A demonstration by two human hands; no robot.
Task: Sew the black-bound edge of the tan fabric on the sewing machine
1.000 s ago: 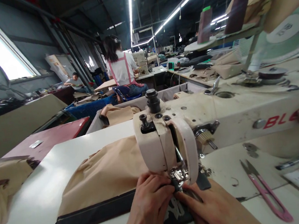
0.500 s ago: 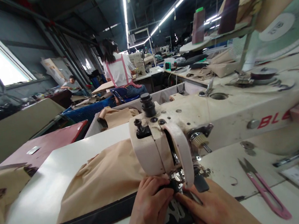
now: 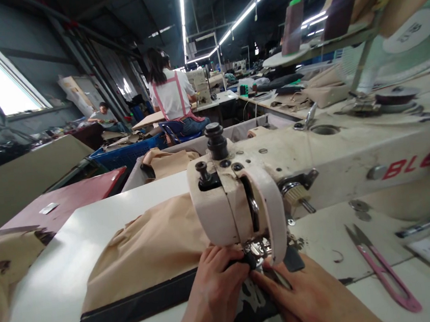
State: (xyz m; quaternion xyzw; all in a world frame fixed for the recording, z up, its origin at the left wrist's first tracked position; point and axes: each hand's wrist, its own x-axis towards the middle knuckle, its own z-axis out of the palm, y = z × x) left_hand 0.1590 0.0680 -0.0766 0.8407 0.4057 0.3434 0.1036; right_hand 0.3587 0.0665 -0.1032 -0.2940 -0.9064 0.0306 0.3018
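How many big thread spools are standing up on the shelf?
2. One thread spool with a green top stands left on the shelf; another dark thread spool stands to its right. More may be hidden beyond the picture's edge.

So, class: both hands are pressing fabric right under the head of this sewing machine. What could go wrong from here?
1. The left hand and right hand have fingertips close beside the presser foot; a slip might bring a finger under the needle.
2. The tan fabric lies bunched behind the sewing machine, so it could drag and skew the seam along the dark band.
3. The pink snips lie open-bladed beside the right forearm; a sweep could catch them.
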